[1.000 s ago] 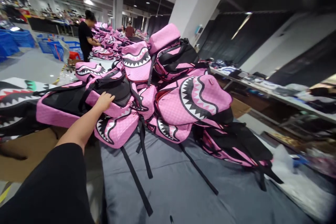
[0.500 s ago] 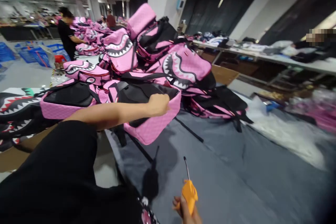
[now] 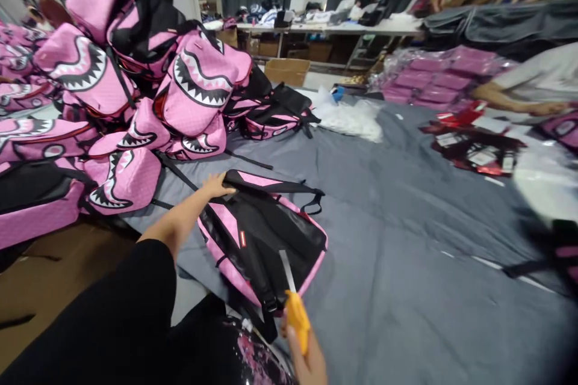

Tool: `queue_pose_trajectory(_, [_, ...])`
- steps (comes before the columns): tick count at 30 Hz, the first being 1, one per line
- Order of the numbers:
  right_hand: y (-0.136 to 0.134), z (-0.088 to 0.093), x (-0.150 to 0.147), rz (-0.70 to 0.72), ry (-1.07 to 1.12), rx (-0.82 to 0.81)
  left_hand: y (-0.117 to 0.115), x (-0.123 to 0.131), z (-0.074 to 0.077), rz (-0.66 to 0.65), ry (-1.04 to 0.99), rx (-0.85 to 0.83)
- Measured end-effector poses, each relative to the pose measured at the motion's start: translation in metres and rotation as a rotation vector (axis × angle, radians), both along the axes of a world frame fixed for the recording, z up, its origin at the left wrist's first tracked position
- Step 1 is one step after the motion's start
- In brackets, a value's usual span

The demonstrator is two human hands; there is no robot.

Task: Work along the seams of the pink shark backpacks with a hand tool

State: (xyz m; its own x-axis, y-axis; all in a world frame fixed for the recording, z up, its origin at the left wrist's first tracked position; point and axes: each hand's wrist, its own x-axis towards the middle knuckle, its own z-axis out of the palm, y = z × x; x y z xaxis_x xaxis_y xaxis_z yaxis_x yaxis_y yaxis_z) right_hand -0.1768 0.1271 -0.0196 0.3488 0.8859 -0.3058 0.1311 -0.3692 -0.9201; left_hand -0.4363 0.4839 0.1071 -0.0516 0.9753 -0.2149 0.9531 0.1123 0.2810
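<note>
A pink and black backpack (image 3: pixel 266 234) lies on the grey cloth with its black back panel and straps facing up. My left hand (image 3: pixel 219 185) is closed on the top end of this backpack, at the handle area. Near the lower edge of the backpack, my right hand (image 3: pixel 301 337) grips an orange-handled tool (image 3: pixel 298 320) whose thin metal blade points up over the black panel. Whether the blade touches the panel cannot be made out.
Pink shark-mouth backpacks (image 3: pixel 194 84) are heaped at the left. Clear plastic bags (image 3: pixel 350 117) lie beyond. At the right, another person's arm (image 3: pixel 519 93) reaches over red tags (image 3: pixel 478 147), near wrapped pink packs (image 3: pixel 433 78).
The view has turned right. My left hand has brought a backpack off the pile onto the grey cloth before me. My right hand still holds the orange tool, now over the backpack.
</note>
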Motion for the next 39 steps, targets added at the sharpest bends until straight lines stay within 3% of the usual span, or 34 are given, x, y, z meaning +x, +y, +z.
queue_pose_trajectory(2, [-0.007,-0.004,-0.012,0.179,0.012,-0.018,-0.006,-0.004,-0.032,0.046,0.055,-0.056])
queue_pose_trajectory(4, [-0.001,-0.006,-0.01,0.27,-0.016,-0.065,-0.013,-0.006,-0.056,0.11,0.109,-0.083])
queue_pose_trajectory(7, [0.036,-0.001,0.029,0.201,-0.179,-0.161,-0.028,-0.015,-0.073,0.229,0.163,-0.165])
queue_pose_trajectory(9, [0.073,0.009,0.068,0.04,-0.37,-0.261,-0.048,-0.023,-0.077,0.264,0.169,-0.225])
queue_pose_trajectory(10, [0.091,0.016,0.086,0.038,-0.452,-0.306,-0.061,-0.025,-0.077,0.261,0.167,-0.241])
queue_pose_trajectory(13, [0.128,0.048,0.119,0.095,-0.582,-0.301,-0.098,-0.019,-0.073,0.208,0.173,-0.198])
queue_pose_trajectory(15, [0.134,0.077,0.123,0.127,-0.732,-0.366,-0.107,-0.006,-0.071,0.071,0.148,-0.06])
queue_pose_trajectory(17, [0.131,0.111,0.118,0.093,-0.882,-0.473,-0.099,0.008,-0.072,-0.103,0.065,0.051])
queue_pose_trajectory(19, [0.127,0.148,0.111,-0.043,-1.003,-0.55,-0.08,0.021,-0.077,-0.189,-0.04,0.057])
queue_pose_trajectory(21, [0.127,0.181,0.109,-0.228,-1.082,-0.538,-0.065,0.028,-0.083,-0.143,-0.129,-0.002])
queue_pose_trajectory(23, [0.132,0.201,0.109,-0.306,-1.044,-0.423,-0.061,0.03,-0.087,-0.073,-0.243,-0.049])
queue_pose_trajectory(25, [0.141,0.202,0.11,-0.115,-0.842,-0.376,-0.071,0.029,-0.088,-0.024,-0.399,-0.121])
queue_pose_trajectory(28, [0.164,0.174,0.109,0.272,-0.574,-0.483,-0.096,0.033,-0.089,0.028,-0.668,-0.336])
queue_pose_trajectory(31, [0.183,0.144,0.103,0.297,-0.669,-0.552,-0.107,0.043,-0.095,0.118,-0.882,-0.568])
queue_pose_trajectory(33, [0.188,0.136,0.094,0.41,-0.607,-0.613,-0.105,0.047,-0.1,0.19,-0.982,-0.678])
queue_pose_trajectory(36, [0.186,0.141,0.076,0.655,-0.338,-0.647,-0.095,0.048,-0.106,0.278,-1.065,-0.8])
queue_pose_trajectory(39, [0.189,0.149,0.064,0.582,-0.417,-0.599,-0.087,0.045,-0.113,0.328,-1.068,-0.886])
